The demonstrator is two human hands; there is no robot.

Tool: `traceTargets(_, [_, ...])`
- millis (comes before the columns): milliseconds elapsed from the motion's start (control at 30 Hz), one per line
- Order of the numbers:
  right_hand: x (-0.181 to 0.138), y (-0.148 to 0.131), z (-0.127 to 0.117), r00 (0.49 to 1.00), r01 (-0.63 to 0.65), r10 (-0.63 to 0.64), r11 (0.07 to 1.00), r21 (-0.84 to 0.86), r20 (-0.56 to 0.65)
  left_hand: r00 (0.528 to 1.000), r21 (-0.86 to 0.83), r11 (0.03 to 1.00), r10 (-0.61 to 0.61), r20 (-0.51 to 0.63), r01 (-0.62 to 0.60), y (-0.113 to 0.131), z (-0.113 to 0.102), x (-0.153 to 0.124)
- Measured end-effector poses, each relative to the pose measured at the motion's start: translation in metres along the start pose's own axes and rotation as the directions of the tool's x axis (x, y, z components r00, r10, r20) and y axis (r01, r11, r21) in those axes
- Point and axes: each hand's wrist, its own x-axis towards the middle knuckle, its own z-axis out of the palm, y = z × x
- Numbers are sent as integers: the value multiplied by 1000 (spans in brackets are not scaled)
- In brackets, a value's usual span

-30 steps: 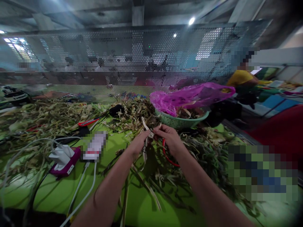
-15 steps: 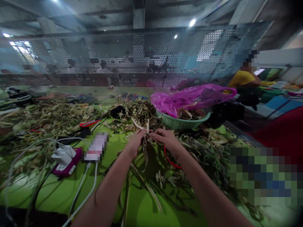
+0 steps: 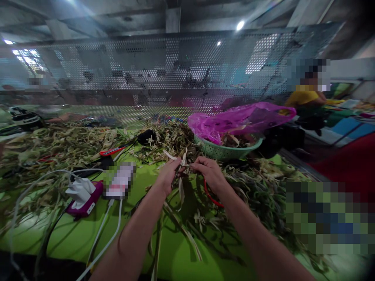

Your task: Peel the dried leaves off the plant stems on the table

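Pale dried leaf strips [image 3: 181,189] are pinched in my left hand [image 3: 168,176], their ends sticking up and hanging below the fingers. My right hand [image 3: 211,171] is closed beside it, thumb and fingertips together at the end of a strip from the same small bunch. A gap shows between the two hands. Under my right wrist lies a red curved loop [image 3: 210,196], partly hidden by the arm. Longer loose strips [image 3: 189,236] lie on the green tabletop [image 3: 175,261] between my forearms.
Behind my right hand stands a green basket [image 3: 231,152] with a pink plastic bag [image 3: 243,123]. Dried leaves [image 3: 79,140] heap at left. A red cutter [image 3: 113,151], phone [image 3: 119,181] and purple power strip [image 3: 86,201] with cables lie there. A person in yellow [image 3: 304,96] is at right.
My right hand has moved slightly right, away from the left, widening the gap between them. My left hand stays nearly in place with the strips.
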Motion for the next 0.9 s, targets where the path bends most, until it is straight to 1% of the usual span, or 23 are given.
traceTargets(67, [1,1,-2,1000,16,-17,1000,-10,-21,999,42,999,19,-49,-17,0,-1,1])
traceTargets(133, [1,2,-3,999,31,-32,999,-22,-25,997,67,998,23,-69,-18,1,-3,1])
traceTargets(200, [2,3,-5,998,49,-50,997,-55,-24,998,76,997,20,-58,-16,2,-3,0])
traceTargets(300, [3,5,-7,996,79,-86,982,-171,-33,999,75,996,42,6,-42,1,-4,-1])
traceTargets(333, [3,5,-8,992,108,-120,968,-227,-42,998,78,995,57,19,-58,0,-4,0])
traceTargets(400, [2,1,-8,966,212,-251,911,-353,-66,996,93,992,88,14,-89,-2,-4,1])
traceTargets(467, [-2,-5,-6,908,335,-413,816,-471,-70,995,111,989,100,-20,-97,-4,-4,2])
traceTargets(533, [-6,-11,-2,858,418,-513,721,-553,-20,995,108,990,90,-35,-86,-6,-4,4])
traceTargets(600, [-10,-15,4,841,463,-538,661,-590,57,996,82,993,83,-26,-80,-7,-4,4])
traceTargets(700, [-13,-16,10,834,494,-535,615,-615,135,998,-2,998,63,-16,-63,-7,-3,3])
traceTargets(833, [-13,-14,9,834,483,-536,597,-640,130,999,-116,993,-2,32,5,-5,-2,2])
traceTargets(900, [-12,-13,7,835,480,-537,603,-637,121,998,-124,992,-11,57,18,-3,0,2])
